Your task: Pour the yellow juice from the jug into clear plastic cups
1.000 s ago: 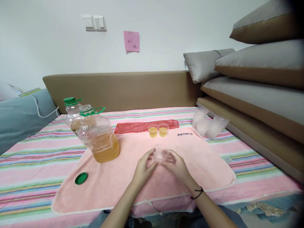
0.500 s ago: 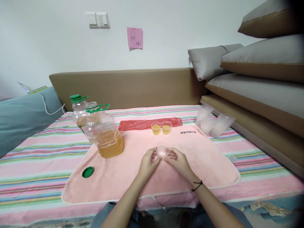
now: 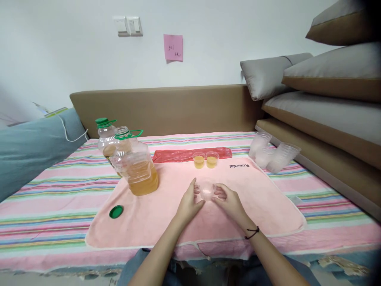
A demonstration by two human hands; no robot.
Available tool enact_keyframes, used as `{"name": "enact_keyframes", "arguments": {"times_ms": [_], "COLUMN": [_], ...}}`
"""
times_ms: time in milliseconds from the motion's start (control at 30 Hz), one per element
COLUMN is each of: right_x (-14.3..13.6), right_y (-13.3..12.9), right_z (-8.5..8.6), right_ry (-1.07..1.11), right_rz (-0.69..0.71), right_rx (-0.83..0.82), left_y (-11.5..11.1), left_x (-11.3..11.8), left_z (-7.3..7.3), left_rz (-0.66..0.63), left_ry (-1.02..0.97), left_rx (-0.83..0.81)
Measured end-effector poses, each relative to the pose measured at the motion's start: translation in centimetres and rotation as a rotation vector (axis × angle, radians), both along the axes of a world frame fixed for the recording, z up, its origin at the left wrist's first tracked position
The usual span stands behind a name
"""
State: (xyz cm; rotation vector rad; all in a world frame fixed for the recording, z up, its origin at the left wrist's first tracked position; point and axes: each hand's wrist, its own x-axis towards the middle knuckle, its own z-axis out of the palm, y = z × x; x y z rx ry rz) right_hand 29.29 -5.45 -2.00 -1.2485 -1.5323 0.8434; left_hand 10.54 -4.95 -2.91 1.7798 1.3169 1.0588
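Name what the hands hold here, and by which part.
A small clear plastic cup, gripped by its side walls between the left hand and right hand.

The bedsheet [image 3: 44, 198] is striped pink, green, blue and white. The towel [image 3: 178, 214] is pale pink. The bottle [image 3: 135, 161] holds amber liquid and has a green handle; the loose cap [image 3: 116, 211] is green. The bag [image 3: 190, 154] is red, the note [image 3: 173, 47] pink.
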Motion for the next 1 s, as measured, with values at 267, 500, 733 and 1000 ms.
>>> {"name": "enact_keyframes", "arguments": {"times_ms": [267, 500, 733, 1000], "right_x": [3.2, 2.4, -5.8, -16.1], "right_y": [-0.3, -0.8, 1.2, 5.6], "right_z": [1.6, 3.4, 11.1, 18.0], "right_ry": [0.042, 0.035, 0.132, 0.055], "right_rz": [-0.204, -0.27, -0.073, 0.156], "right_rx": [0.185, 0.39, 0.42, 0.632], "left_y": [-0.8, -2.1, -0.9, 1.2], "left_x": [-3.3, -6.5, -10.5, -12.5], "left_z": [3.6, 6.1, 5.9, 5.0], "left_rz": [0.209, 0.79, 1.2, 1.179], "left_ry": [0.082, 0.004, -0.141, -0.29], "left_rx": [0.357, 0.62, 0.663, 0.445]}}
